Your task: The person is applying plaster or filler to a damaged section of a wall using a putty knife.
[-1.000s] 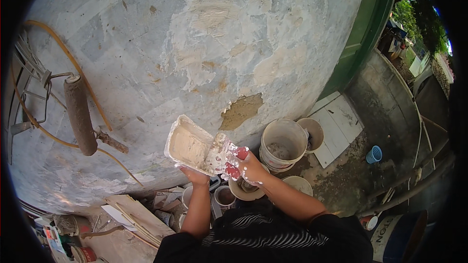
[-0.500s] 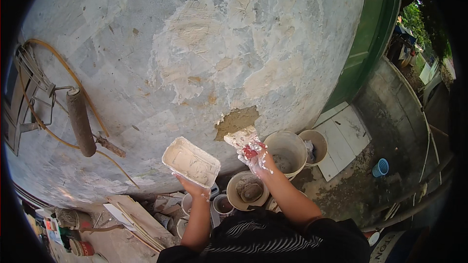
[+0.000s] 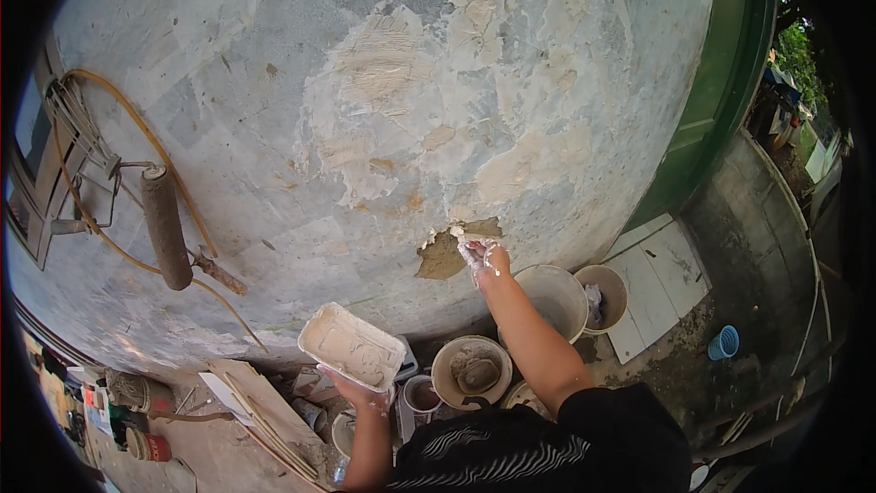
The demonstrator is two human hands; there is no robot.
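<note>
Head view, looking down: the right hand (image 3: 484, 257), smeared white, presses a putty knife (image 3: 453, 236) against the brown bare patch (image 3: 444, 256) on the grey wall (image 3: 274, 128), fingers closed round the handle. At seven o'clock from it, the left hand (image 3: 358, 393) grips from below a flat tray of putty (image 3: 351, 347), held tilted. Buckets (image 3: 558, 297) stand at four o'clock of the patch; a paint roller (image 3: 164, 226) leans at nine o'clock.

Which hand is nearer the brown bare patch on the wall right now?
Right. The right hand is at the bare patch's upper right edge; the left hand is well below it, holding the tray.
</note>
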